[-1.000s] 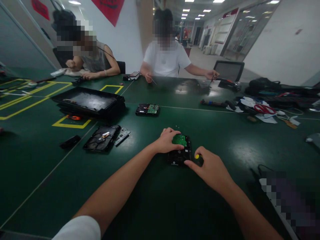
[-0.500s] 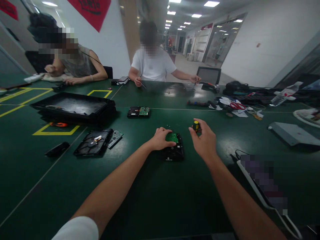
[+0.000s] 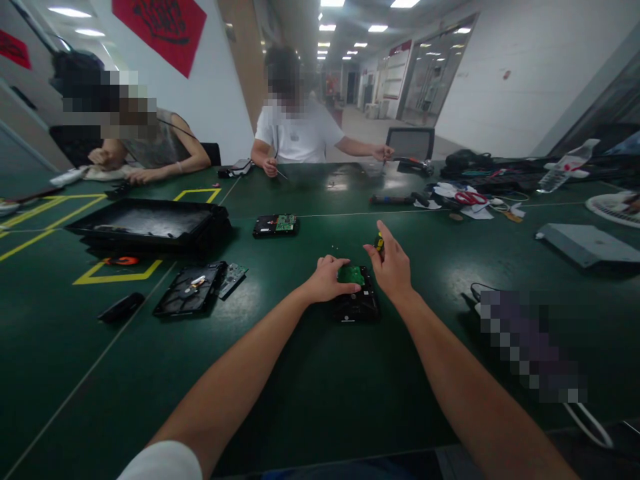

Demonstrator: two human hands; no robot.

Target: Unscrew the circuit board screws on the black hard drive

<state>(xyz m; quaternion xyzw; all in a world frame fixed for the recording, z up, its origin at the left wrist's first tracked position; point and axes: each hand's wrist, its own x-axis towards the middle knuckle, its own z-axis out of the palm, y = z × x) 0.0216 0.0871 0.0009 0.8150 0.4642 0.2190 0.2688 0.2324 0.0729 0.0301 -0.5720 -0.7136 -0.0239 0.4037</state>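
Observation:
A black hard drive [image 3: 356,308] with a green circuit board [image 3: 351,274] on its upper face lies on the table in front of me. My left hand [image 3: 329,279] grips its left side, fingers at the far edge and thumb across the board. Just right of the drive, my right hand [image 3: 393,267] is closed around a screwdriver [image 3: 379,244] with a yellow and black handle; its shaft is hidden from me. Tiny light bits, too small to name, lie beyond the drive.
To the left are an opened hard drive [image 3: 190,290], a loose circuit board [image 3: 233,280] and stacked black trays [image 3: 150,223]. Another hard drive [image 3: 275,225] sits farther off. A grey metal box [image 3: 587,243] stands right. Two people sit across the green table [image 3: 300,393].
My right hand has moved left, closer to the drive, and the screwdriver handle has turned in it. My left hand keeps its hold on the drive. The camera view has shifted slightly.

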